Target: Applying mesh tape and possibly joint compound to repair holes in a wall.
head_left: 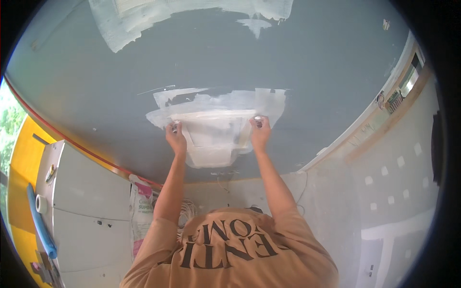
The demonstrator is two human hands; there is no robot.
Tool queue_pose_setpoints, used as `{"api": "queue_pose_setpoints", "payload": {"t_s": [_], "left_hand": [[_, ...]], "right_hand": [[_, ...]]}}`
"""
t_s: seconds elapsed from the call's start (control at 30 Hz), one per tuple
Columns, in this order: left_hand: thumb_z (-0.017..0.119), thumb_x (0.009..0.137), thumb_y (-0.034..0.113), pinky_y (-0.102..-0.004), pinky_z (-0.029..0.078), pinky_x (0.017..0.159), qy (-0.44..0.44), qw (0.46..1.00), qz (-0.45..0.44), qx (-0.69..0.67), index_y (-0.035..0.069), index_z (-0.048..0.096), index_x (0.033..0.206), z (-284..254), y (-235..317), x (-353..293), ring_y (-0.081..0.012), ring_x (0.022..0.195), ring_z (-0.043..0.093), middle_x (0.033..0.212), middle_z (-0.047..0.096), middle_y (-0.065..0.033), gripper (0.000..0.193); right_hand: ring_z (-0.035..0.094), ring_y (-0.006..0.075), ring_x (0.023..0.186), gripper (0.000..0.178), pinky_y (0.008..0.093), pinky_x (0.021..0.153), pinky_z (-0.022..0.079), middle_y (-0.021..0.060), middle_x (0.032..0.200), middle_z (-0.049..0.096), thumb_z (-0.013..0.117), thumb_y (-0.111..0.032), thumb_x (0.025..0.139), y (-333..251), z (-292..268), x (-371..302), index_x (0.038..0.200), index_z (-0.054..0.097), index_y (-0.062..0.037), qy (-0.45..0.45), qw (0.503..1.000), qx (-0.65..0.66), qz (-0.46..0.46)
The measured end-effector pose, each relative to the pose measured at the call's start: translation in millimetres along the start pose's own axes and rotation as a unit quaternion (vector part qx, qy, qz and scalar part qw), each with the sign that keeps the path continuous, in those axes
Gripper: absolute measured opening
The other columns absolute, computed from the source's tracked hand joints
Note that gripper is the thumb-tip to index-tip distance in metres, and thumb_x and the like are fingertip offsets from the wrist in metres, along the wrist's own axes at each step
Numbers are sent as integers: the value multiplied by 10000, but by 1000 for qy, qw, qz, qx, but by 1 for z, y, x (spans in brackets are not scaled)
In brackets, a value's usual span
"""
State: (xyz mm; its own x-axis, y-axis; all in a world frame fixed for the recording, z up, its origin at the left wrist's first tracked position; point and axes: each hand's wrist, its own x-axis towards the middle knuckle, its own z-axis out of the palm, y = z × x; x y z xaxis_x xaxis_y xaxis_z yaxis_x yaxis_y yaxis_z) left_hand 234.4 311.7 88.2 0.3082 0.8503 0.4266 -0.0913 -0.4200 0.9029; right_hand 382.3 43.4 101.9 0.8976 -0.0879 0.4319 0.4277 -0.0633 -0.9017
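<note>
Both my arms reach up to a grey ceiling [317,72]. Between my hands lies a pale, roughly rectangular patch [211,132] with a raised-looking frame, ringed by smeared white filler [225,102]. At the patch's left corner, my left hand [176,137] is closed, its fingertips pinching a small dark-and-white thing. My right hand [260,132] does likewise at the right corner, on a similar small piece with a white top. The fingers hide most of both pieces, so their kind cannot be told. A bright narrow band [216,114] runs across between the two hands.
Another white filler smear [192,12] lies on the ceiling ahead. On the left stand a pale cabinet [91,192], a blue roll [41,221], a white tape roll [41,204] and a printed bag [141,201]. Coiled cable [187,211] lies behind my left arm. A filler-spotted wall [384,187] is right.
</note>
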Motion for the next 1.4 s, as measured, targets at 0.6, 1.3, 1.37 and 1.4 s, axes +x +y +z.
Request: {"api": "queue_pose_setpoints", "payload": {"t_s": [0.6, 1.3, 1.37, 1.4], "left_hand": [[753, 962, 183, -404, 507, 903, 70, 995, 48, 53, -67, 677, 1126, 10, -9, -2, -317, 962, 670, 1052, 710, -196, 308], [724, 953, 126, -451, 489, 903, 75, 994, 57, 55, -58, 635, 1059, 17, 1, -3, -406, 986, 648, 1034, 674, -219, 229], [718, 956, 128, -450, 490, 896, 88, 990, 69, 82, -62, 628, 1070, 18, -2, -2, -406, 971, 647, 1019, 670, -225, 239], [718, 956, 128, -450, 490, 896, 85, 991, 69, 80, -62, 628, 1070, 20, -3, -2, -406, 971, 647, 1019, 670, -225, 239]], "right_hand": [[575, 227, 678, 281, 385, 680, 484, 85, 751, 628, 852, -116, 844, 3, 6, 8, 1001, 638, -25, 35, 998, -33, -48], [567, 235, 665, 293, 392, 681, 484, 95, 740, 616, 843, -155, 867, 0, 8, 6, 1006, 623, -19, 27, 997, -65, -31], [561, 232, 664, 293, 387, 680, 484, 92, 736, 609, 845, -150, 865, 3, 8, 8, 1004, 623, -20, 28, 997, -68, -30], [554, 230, 662, 293, 382, 679, 483, 89, 732, 602, 848, -146, 863, 4, 9, 9, 1002, 623, -20, 25, 997, -68, -28]]}}
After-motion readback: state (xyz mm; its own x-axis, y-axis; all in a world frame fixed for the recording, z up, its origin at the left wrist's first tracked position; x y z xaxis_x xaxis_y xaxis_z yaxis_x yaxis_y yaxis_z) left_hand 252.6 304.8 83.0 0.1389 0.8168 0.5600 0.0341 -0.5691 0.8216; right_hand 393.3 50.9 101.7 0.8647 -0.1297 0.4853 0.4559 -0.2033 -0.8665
